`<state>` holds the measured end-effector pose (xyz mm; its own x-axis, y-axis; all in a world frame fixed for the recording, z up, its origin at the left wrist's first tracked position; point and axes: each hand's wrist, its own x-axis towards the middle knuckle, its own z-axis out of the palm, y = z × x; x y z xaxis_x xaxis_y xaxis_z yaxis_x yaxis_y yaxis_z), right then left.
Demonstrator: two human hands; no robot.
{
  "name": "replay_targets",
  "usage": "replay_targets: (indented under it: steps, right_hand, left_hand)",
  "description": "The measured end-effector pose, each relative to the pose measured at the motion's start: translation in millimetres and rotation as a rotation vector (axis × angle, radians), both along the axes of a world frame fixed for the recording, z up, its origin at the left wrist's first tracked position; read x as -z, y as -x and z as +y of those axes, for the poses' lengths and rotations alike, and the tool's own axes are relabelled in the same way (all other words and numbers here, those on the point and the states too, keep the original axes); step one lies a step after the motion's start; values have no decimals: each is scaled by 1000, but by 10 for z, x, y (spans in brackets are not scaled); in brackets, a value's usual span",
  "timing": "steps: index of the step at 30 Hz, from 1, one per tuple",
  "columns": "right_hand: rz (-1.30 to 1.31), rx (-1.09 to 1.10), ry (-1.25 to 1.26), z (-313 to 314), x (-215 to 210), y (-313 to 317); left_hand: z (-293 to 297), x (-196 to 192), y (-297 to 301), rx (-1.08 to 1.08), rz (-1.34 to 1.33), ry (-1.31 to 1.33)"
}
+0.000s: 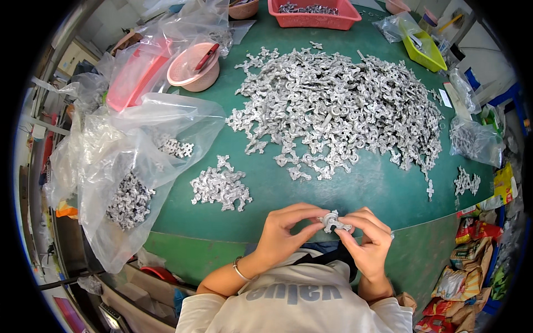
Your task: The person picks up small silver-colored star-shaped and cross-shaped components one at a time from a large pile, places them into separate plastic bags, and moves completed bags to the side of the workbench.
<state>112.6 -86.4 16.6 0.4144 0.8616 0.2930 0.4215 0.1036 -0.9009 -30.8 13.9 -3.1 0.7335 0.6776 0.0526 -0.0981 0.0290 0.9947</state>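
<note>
Between the fingertips of both hands is a small silvery cast metal part (333, 221), held just above the table's near edge. My left hand (290, 226) pinches it from the left. From the right, the thumb and fingers of my right hand (367, 236) grip the same part. Its exact shape is partly covered by the fingers. Beyond my hands lies a wide heap of similar metal parts (344, 105). A smaller pile of parts (221, 186) rests to the left of my left hand.
A clear plastic bag (183, 114) with parts inside drapes over the table's left side. Behind it stand a pink bowl (194, 75) and a pink basket (133, 83). A red basket (316, 19) and a yellow-green basket (426, 53) sit farther back. A few parts (467, 181) lie far right.
</note>
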Motion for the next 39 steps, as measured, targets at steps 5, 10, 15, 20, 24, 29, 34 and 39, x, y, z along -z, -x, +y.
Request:
replay_targets:
  steps: [5, 10, 15, 20, 24, 29, 34, 39]
  right_hand:
    - [-4, 51, -49, -62, -58, -2]
    - [-43, 77, -55, -110, -115, -12]
    - [-105, 93, -75, -118, -129, -10]
    - [-110, 102, -70, -112, -148, 2]
    - [-107, 116, -66, -113, -134, 8]
    - [-150, 122, -58, -104, -148, 0]
    - [-54, 95, -17, -92, -116, -34]
    - [352, 25, 44, -147, -33, -51]
  left_hand:
    - [32, -74, -79, 111, -66, 177]
    - [31, -99, -136, 163, -128, 247]
    - [45, -109, -153, 194, -117, 259]
    - [49, -105, -164, 214, -147, 334]
    - [49, -82, -173, 223, -175, 364]
    - [47, -75, -187, 221, -175, 395]
    - [26, -137, -187, 161, -126, 325]
    - [56, -103, -160, 186, -73, 295]
